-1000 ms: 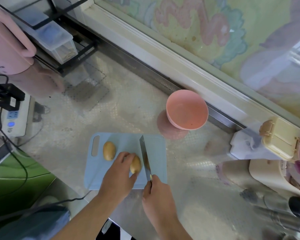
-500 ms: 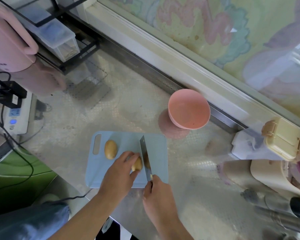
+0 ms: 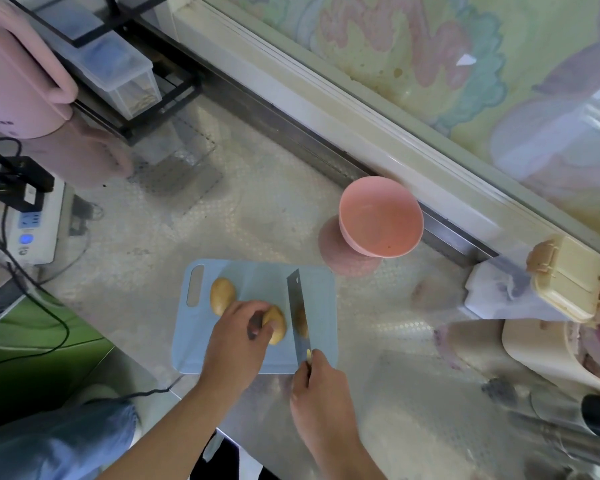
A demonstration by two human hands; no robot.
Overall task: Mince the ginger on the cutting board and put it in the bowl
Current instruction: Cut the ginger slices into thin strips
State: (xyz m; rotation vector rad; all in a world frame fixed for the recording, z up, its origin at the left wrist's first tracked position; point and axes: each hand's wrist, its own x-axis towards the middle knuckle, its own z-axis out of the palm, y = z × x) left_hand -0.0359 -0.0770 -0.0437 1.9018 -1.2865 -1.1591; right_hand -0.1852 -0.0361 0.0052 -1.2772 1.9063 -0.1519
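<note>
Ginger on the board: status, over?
Left hand holds one ginger piece; right hand grips knife, blade down beside it. Bowl empty. Nothing obstructing.

Two tan ginger pieces (image 3: 223, 295) (image 3: 276, 323) on blue cutting board (image 3: 321, 306); empty pink bowl (image 3: 381, 216) beyond.

board (image 3: 319, 289): 2 ginger pieces (image 3: 222, 295), knife (image 3: 298, 315) right | bowl (image 3: 381, 216) behind-right

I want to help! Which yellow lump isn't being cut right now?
Find the blue cutting board on the counter. Near its handle hole lies a ginger piece all alone; the other piece is held by the left hand beside the knife.
</note>
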